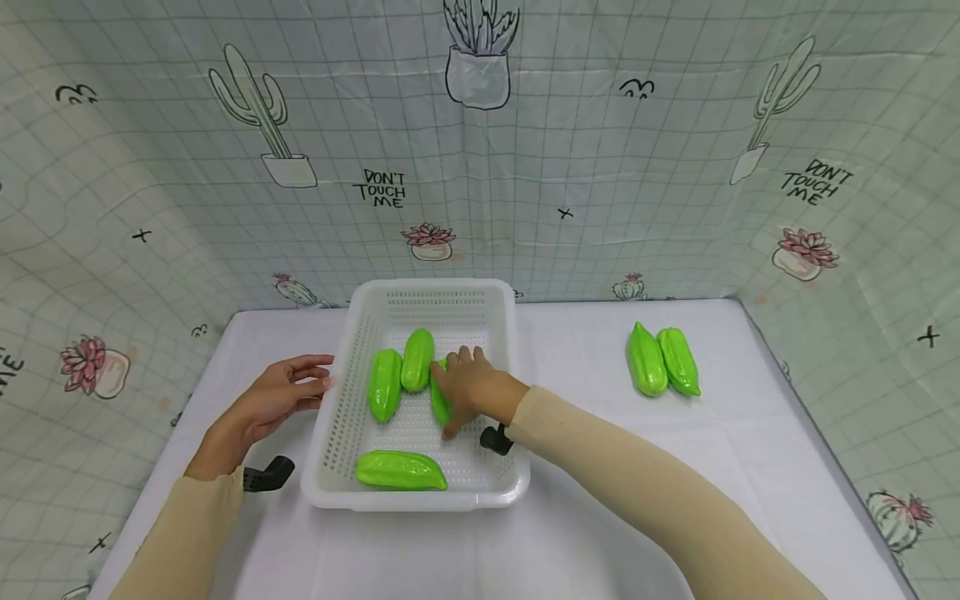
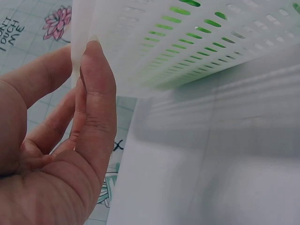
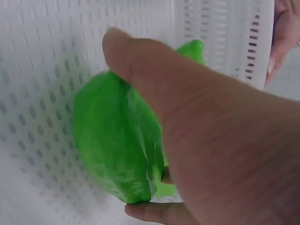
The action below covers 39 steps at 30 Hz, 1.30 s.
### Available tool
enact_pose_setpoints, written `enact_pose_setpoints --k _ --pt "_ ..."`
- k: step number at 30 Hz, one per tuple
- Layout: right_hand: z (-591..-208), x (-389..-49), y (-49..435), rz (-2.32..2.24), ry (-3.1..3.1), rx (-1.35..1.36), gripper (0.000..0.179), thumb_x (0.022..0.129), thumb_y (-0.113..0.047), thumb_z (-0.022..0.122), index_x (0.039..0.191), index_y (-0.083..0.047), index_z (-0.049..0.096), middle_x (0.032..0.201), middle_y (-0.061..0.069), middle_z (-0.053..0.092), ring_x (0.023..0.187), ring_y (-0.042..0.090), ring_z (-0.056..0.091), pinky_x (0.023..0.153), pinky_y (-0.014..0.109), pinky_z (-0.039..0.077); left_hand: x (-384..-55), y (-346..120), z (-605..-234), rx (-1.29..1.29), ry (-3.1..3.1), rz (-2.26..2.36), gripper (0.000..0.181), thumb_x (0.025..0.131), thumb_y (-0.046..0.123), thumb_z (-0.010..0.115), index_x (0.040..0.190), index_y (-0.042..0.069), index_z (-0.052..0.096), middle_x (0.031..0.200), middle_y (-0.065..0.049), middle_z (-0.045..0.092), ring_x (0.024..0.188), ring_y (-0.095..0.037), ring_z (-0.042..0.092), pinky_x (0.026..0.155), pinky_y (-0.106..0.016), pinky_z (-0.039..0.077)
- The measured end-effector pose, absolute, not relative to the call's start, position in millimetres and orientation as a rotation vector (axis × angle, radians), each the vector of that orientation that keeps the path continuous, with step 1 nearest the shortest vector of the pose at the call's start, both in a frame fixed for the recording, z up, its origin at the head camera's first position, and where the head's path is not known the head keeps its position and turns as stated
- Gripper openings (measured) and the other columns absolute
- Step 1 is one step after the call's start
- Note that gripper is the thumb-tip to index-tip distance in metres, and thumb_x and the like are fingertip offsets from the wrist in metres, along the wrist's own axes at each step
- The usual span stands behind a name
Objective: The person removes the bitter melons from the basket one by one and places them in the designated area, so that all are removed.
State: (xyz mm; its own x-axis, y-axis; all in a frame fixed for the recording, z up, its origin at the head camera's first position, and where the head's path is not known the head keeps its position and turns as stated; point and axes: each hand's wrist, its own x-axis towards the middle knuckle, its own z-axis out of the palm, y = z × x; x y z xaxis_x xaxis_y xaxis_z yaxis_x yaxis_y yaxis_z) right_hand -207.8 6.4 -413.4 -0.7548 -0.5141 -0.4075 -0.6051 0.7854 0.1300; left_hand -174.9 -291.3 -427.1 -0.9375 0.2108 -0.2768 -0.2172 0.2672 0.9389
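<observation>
A white perforated plastic basket (image 1: 495, 293) stands on the table. My left hand (image 1: 279, 398) is at its left side, pinching the rim (image 2: 76, 35) between thumb and fingers. Inside the basket my right hand (image 1: 474, 387) grips a glossy green, ridged star fruit (image 3: 117, 136), with the thumb on one end and fingertips at the other; the hand partly hides it. Left of it two more star fruits, one (image 1: 417, 360) and another (image 1: 385, 385), lie side by side. One more star fruit (image 1: 401, 471) lies crosswise near the front wall.
To the right on the white tablecloth (image 1: 592, 358), one star fruit (image 1: 647, 360) lies beside another (image 1: 678, 361). A patterned grid cloth (image 1: 510, 183) with cactus drawings hangs behind and along both sides. Black camera mounts (image 1: 270, 475) sit at the wrists.
</observation>
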Motion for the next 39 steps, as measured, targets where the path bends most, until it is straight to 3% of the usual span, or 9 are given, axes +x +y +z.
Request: enact_pose_setpoints --k 12,25,39 --pt "-380.9 -201.5 26.7 0.288 2.701 -0.936 0.124 0.079 -0.070 0.084 0.169 -0.010 0.024 0.165 0.022 0.036 0.158 0.044 0.025 0.130 0.055 0.020 -175.3 -289.7 -426.4 -0.002 2.189 1.711 0.067 0.107 0.009 0.064 0.160 -0.012 0.029 0.131 -0.012 0.055 0.096 -0.007 0.069 0.086 -0.024 0.061" --pt "-327.8 -195.2 105.0 -0.090 2.862 -1.016 0.121 0.080 -0.060 0.088 0.168 -0.006 0.024 0.164 0.028 0.034 0.156 0.050 0.024 0.128 0.061 0.022 -175.7 -291.0 -428.4 0.011 2.194 1.705 0.066 0.108 0.008 0.062 0.160 -0.012 0.028 0.126 -0.009 0.056 0.096 -0.006 0.069 0.087 -0.024 0.061" --pt "-334.0 -190.3 185.1 -0.218 2.989 -0.871 0.118 0.080 -0.052 0.091 0.166 -0.004 0.027 0.162 0.031 0.035 0.153 0.054 0.027 0.125 0.067 0.024 -172.1 -288.5 -425.4 0.017 2.217 1.689 0.067 0.107 0.012 0.064 0.159 -0.011 0.030 0.128 -0.010 0.055 0.098 -0.005 0.068 0.089 -0.025 0.061"
